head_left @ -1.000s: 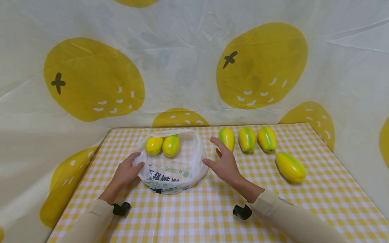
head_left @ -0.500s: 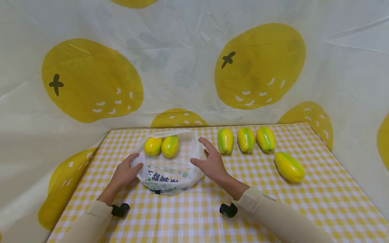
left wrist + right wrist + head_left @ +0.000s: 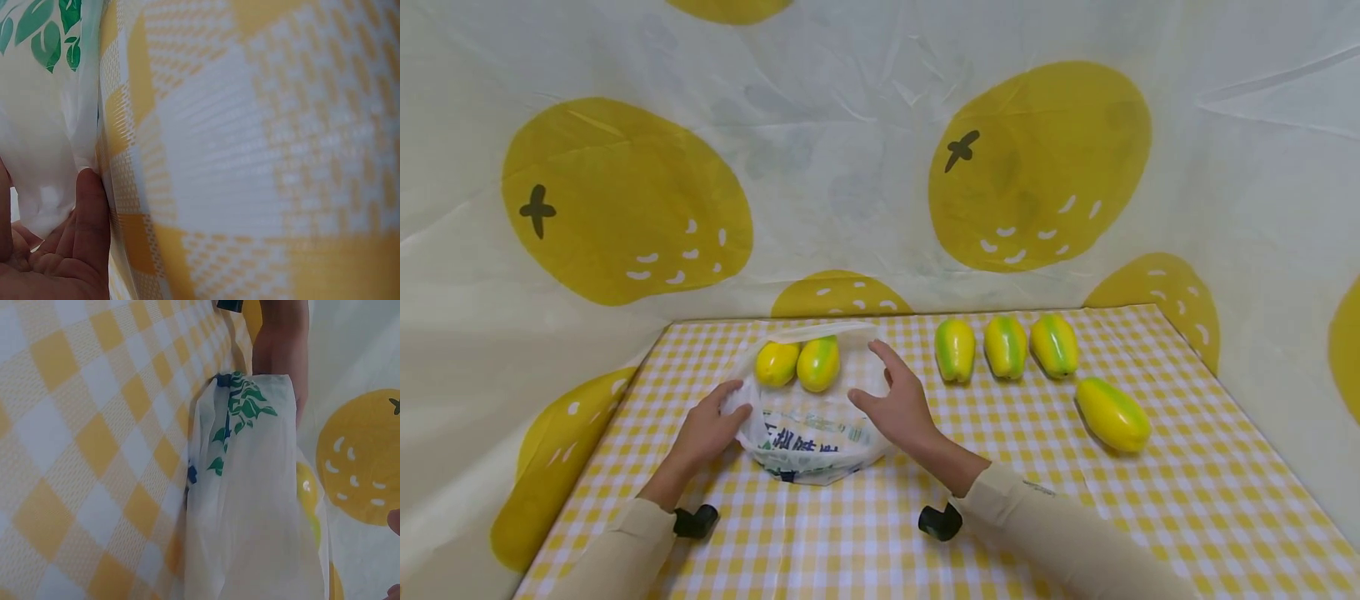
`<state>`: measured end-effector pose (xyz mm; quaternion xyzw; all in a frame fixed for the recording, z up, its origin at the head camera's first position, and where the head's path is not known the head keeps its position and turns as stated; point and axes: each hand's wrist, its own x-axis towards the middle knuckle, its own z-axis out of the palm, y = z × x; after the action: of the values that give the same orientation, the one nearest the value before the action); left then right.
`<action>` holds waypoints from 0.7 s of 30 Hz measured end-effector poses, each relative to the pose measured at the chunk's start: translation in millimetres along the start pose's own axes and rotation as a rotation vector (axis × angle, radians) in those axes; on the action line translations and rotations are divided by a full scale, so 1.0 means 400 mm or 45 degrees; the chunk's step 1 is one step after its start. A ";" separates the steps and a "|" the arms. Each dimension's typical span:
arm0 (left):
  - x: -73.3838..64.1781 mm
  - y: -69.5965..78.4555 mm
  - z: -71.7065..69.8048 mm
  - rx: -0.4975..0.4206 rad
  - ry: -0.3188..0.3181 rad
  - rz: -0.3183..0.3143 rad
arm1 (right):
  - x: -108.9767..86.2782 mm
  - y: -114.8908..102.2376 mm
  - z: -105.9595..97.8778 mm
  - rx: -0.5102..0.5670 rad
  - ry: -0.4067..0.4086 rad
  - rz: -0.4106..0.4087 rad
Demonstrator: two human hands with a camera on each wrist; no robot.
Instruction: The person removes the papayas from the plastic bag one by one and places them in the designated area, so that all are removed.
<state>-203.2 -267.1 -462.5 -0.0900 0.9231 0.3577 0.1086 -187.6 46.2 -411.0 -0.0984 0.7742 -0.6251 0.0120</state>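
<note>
Plastic bag (image 3: 842,458), one, thin and white, with dark lettering and green leaf print; set on the left part of the table, its mouth spread wide. Contents: two yellow-green fruits, a left one (image 3: 777,364) and a right one (image 3: 818,364), side by side toward the far end. Left hand (image 3: 706,425): grips the bag's left edge between thumb and fingers. Right hand (image 3: 898,408): holding nothing, thumb and fingers spread apart, at the bag's right side; contact with the plastic cannot be told. Loose fruits, four, same colours: three in a row (image 3: 1005,347) near the table's far edge, right of the bag; one lying aslant (image 3: 1112,415), nearer and farther right. Tablecloth (image 3: 1045,517): yellow-and-white check. Backdrop (image 3: 850,192): pale cloth, large yellow fruit print.
</note>
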 end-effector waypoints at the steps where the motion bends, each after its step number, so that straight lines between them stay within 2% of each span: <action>1: 0.000 -0.001 0.000 -0.002 0.000 -0.001 | 0.001 -0.002 0.005 0.003 -0.003 0.002; 10: -0.001 -0.006 0.002 0.002 0.001 0.000 | 0.020 0.000 0.053 -0.049 -0.015 -0.024; 18: -0.006 -0.004 -0.003 0.009 0.006 -0.014 | 0.053 0.004 0.093 -0.082 0.018 0.124; 21: -0.003 0.001 -0.003 -0.005 -0.003 -0.011 | 0.066 0.007 0.105 -0.097 0.051 0.147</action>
<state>-202.4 -267.6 -461.3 -0.0937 0.9219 0.3593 0.1109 -208.0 1.7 -420.1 -0.0414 0.8020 -0.5952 0.0287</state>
